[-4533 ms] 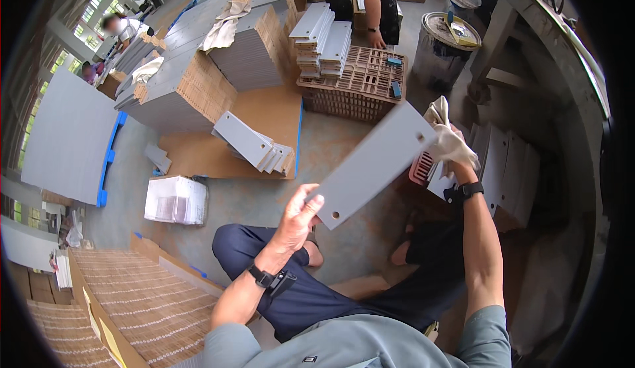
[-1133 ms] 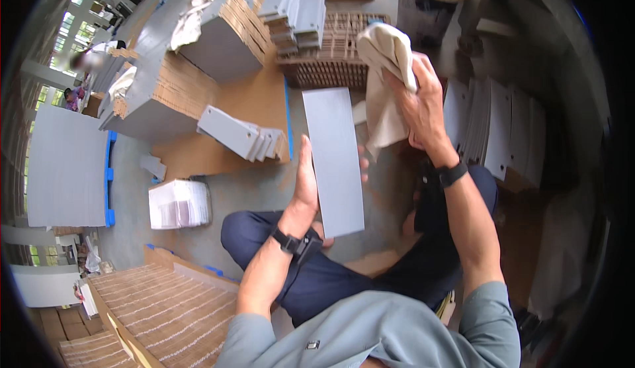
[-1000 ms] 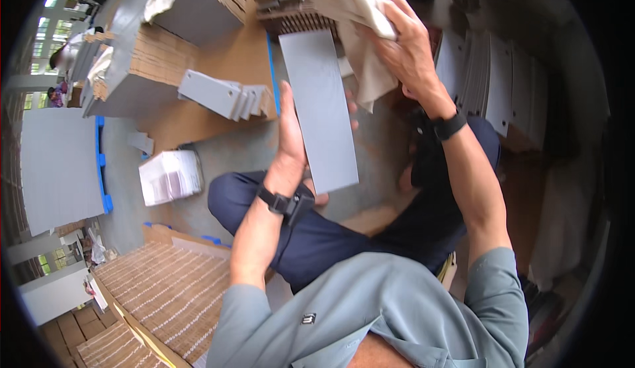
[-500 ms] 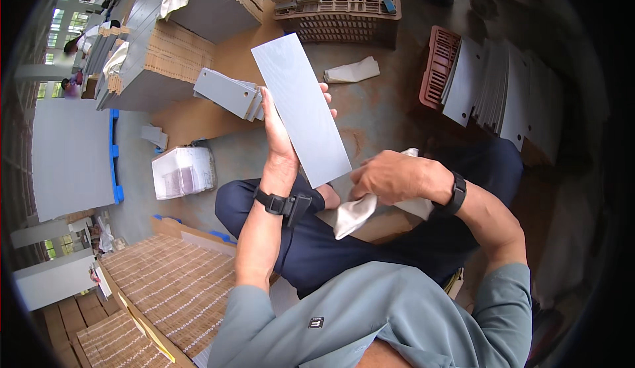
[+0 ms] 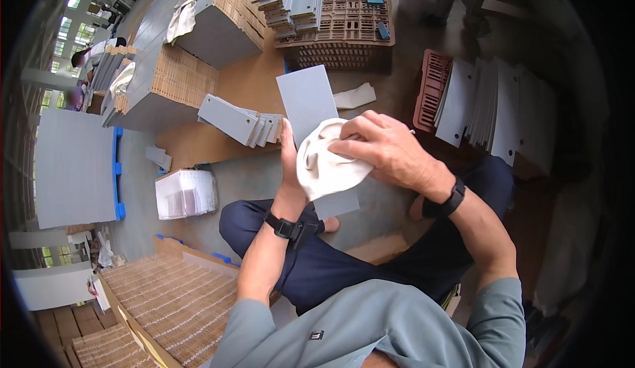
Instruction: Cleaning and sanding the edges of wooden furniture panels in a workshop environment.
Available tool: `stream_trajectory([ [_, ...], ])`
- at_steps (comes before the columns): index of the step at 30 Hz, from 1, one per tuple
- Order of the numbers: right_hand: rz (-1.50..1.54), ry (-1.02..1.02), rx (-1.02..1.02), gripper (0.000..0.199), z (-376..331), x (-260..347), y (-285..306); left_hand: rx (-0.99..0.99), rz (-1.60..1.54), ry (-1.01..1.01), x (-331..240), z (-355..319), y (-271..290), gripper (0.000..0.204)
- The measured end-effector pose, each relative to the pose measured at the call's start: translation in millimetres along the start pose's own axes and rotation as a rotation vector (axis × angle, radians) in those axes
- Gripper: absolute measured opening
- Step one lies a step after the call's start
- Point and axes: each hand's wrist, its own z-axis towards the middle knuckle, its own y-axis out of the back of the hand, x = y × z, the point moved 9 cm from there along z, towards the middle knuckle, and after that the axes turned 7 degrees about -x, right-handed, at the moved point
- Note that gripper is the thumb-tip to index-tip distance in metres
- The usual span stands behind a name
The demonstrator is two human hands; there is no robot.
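Note:
A flat grey rectangular board (image 5: 307, 96) is held up in front of me, its far end and near corner showing around a cloth. My left hand (image 5: 288, 166) grips the board along its left edge, thumb up; its other fingers are hidden behind. My right hand (image 5: 397, 148) presses a bunched white cloth (image 5: 327, 173) onto the middle of the board's face, with its fingers bent into the fabric. Just beyond my left hand lies a fanned stack of small grey boards with holes (image 5: 228, 118).
A brown plastic crate (image 5: 344, 53) bears stacked grey boards at the far side. Tall board stacks (image 5: 182, 77) stand far left. At right, grey panels (image 5: 506, 103) lean by a reddish crate (image 5: 433, 87). A folded cloth (image 5: 355, 96) and a white box (image 5: 186, 194) lie on the floor.
My right hand has brought the cloth up and left onto the board's face. The board has turned more upright in view and now sits partly under the cloth.

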Motion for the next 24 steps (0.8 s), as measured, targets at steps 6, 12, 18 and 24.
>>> stream_trajectory([
  [6, -0.049, -0.18, -0.208, 0.053, 22.9, -37.7, 13.3, 0.3, 0.11, -0.034, 16.7, -10.2, -25.2, 0.082],
  [12, -0.095, -0.672, -0.346, 0.032, -0.9, -140.3, 23.2, 0.152, 0.061, 0.109, 46.1, -21.4, -30.3, 0.089],
  [18, 0.134, -0.792, -0.381, 0.035, -21.3, -160.6, 31.4, 0.069, 0.079, 0.063, 30.2, -18.2, -23.1, 0.089],
  [24, 0.406, -0.795, -0.423, 0.034, -27.9, -167.1, 29.4, -0.056, 0.068, -0.036, 17.7, -7.6, 4.7, 0.085],
])
